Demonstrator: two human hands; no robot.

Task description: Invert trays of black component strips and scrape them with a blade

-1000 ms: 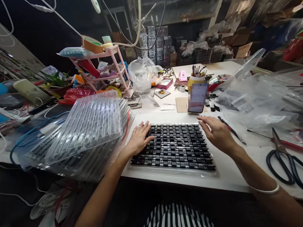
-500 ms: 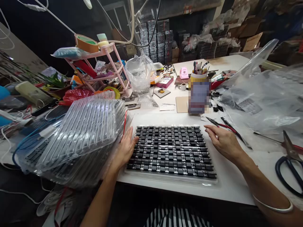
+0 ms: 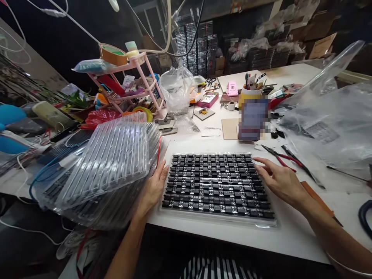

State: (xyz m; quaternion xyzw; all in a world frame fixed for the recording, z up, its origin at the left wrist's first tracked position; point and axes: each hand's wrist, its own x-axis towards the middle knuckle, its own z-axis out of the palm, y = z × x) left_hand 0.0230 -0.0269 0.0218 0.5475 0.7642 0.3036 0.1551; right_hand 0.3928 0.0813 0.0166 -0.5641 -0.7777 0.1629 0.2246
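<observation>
A clear plastic tray (image 3: 266, 223) lies on the white table in front of me, filled with rows of small black circuit boards (image 3: 215, 186) with white markings. At its left edge is my left hand (image 3: 155, 188), fingers fairly straight, between the tray and a leaning pile of clear ribbed trays (image 3: 107, 155). Some of its fingers are hidden. My right hand (image 3: 280, 182) is at the tray's upper right side with fingers apart and nothing in them. Its fingertips are close to the tray's edge; whether they touch it, I cannot tell.
Red-handled pliers (image 3: 280, 157) and tweezers (image 3: 302, 166) lie beyond my right hand. A large clear plastic bag (image 3: 334, 120) covers the right side. Behind the tray stand a blurred upright panel (image 3: 253, 120) and a pen pot (image 3: 251, 91). A pink rack (image 3: 152, 87) stands back left.
The view has swung slightly left, so the scene sits further right. My right hand's fingers have spread and come nearer the tray. The scissors have mostly left the picture.
</observation>
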